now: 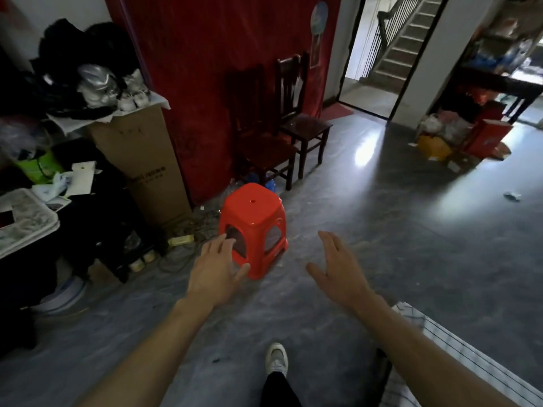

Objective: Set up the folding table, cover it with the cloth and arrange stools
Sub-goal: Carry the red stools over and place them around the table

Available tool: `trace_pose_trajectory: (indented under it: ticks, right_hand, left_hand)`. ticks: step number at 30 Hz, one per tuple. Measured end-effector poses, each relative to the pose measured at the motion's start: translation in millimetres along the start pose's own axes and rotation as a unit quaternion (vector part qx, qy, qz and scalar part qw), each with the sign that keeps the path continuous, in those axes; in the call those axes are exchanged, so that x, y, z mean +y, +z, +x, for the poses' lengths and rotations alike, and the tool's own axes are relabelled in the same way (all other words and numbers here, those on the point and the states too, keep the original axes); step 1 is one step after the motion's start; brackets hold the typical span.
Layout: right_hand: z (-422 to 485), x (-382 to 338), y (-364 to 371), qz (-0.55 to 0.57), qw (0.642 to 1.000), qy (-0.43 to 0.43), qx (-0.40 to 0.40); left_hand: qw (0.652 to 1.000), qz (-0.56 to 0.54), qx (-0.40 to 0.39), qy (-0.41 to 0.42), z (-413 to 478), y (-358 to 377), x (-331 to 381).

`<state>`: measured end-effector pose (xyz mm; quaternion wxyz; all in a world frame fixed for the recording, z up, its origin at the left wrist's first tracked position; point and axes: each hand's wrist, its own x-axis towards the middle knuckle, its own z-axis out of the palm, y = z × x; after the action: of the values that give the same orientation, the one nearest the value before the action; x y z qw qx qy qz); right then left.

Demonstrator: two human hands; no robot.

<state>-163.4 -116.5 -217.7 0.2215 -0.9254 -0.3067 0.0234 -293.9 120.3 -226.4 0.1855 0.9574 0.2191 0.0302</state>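
left hand (216, 270): outstretched, fingers spread | right hand (338, 270): outstretched, apparently relaxed, empty

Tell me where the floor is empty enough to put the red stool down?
The widest bare floor lies right of the red stool, between the wooden chairs, the pile of bags and the checked cloth. Floor near the shoe is also bare. The left side, around the cardboard box and cables, is crowded.
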Motion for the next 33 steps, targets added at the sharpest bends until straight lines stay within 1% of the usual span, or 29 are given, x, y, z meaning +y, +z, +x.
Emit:
trace_pose_trajectory:
  ticks: [2,6,9,14,20,25,31,33]
  right_hand:
    - [35.0,4.8,12.6,0.003,1.000,-0.005,0.006]
    - [113.3,20.8,22.4,0.019,1.000,0.013,0.013]
    - [178.2,30.5,18.7,0.026,0.999,0.010,0.016]
    - [275.5,43.5,14.7,-0.005,1.000,0.004,0.001]
    - [368.9,48.6,38.7,-0.015,1.000,0.008,-0.023]
    - [447.0,50.9,79.6,-0.015,0.999,0.033,-0.039]
    - [546.9,42.3,118.5,-0.023,0.993,0.093,-0.064]
    - [576.7,41.4,127.6,-0.019,0.992,0.110,-0.057]
  left_hand:
    - [1.000,0.024,-0.007,0.005,35.3,2.2,-9.2]
    - [0.998,0.054,-0.016,0.002,121.7,-0.1,-18.1]
    - [0.998,0.050,-0.023,-0.006,185.4,-3.3,-15.2]
    - [0.999,0.031,-0.023,-0.018,267.7,-7.3,-13.5]
    - [0.999,0.020,-0.037,-0.033,355.7,2.1,-41.5]
    - [0.997,0.020,-0.065,-0.017,436.9,22.7,-78.7]
    - [0.996,0.008,-0.086,0.009,564.5,32.0,-120.5]
    - [0.995,0.012,-0.096,0.022,601.4,35.2,-130.4]
